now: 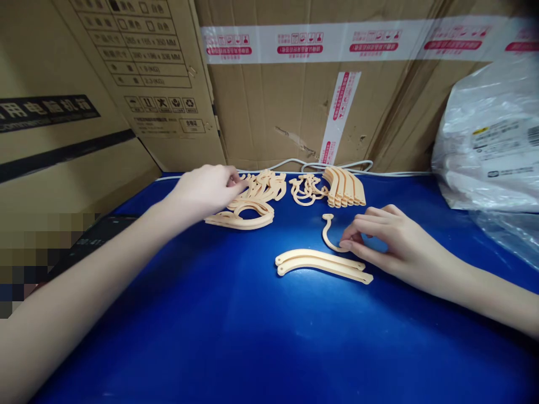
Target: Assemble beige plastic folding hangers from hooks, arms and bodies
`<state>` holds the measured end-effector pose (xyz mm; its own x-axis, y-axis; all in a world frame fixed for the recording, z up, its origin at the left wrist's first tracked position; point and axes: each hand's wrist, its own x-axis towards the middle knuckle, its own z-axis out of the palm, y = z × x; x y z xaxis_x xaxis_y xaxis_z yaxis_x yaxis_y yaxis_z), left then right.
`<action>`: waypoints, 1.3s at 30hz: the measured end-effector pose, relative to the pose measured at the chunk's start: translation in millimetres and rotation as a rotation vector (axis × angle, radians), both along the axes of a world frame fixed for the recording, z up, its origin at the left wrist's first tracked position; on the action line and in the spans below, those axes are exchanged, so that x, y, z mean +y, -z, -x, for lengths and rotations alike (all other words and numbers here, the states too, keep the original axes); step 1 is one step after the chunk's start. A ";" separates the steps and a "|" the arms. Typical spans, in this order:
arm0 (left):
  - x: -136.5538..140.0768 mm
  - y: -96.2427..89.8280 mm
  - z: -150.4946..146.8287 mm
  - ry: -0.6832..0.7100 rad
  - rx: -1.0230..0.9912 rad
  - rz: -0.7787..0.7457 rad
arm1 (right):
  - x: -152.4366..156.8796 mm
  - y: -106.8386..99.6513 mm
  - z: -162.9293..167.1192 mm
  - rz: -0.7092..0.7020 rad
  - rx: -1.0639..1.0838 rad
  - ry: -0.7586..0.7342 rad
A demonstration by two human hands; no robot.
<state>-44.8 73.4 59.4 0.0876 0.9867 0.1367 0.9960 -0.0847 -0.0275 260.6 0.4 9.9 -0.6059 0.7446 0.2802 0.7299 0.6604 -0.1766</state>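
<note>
My right hand is closed, thumb and forefinger pinching one end of a beige hook that lies on the blue table. Just in front of the hook, two long curved beige arm pieces rest side by side. Over at the far left, my left hand reaches to a pile of small beige curved pieces. Its fingers are curled together at the pile's edge, and what they hold is hidden. Below that hand sits a stack of wider curved beige pieces.
More beige hooks lie in a heap at the back, beside a row of curved arm pieces. A white cable runs along the cardboard boxes behind. Plastic wrapping stands right; a dark device lies left.
</note>
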 end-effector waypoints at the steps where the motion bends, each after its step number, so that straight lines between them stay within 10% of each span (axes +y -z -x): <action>1: 12.3 -1.1 5.3 -0.052 0.026 0.032 | 0.0 -0.1 -0.5 -0.010 -0.001 -0.002; 15: 85.8 7.9 23.9 -0.059 -0.168 0.341 | -2.3 -1.1 -2.0 -0.021 -0.029 -0.013; 31: 7.6 -44.7 16.8 0.060 -0.260 -0.017 | 0.7 2.1 -4.7 -0.034 -0.049 -0.026; 39: -41.6 4.0 -46.3 0.191 -0.583 0.065 | 1.3 3.4 -4.2 -0.046 -0.041 -0.016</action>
<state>1.4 31.8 55.4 0.1925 0.9689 0.1552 0.8129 -0.2460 0.5278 264.8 1.6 6.5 -0.6291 0.7218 0.2884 0.7252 0.6786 -0.1165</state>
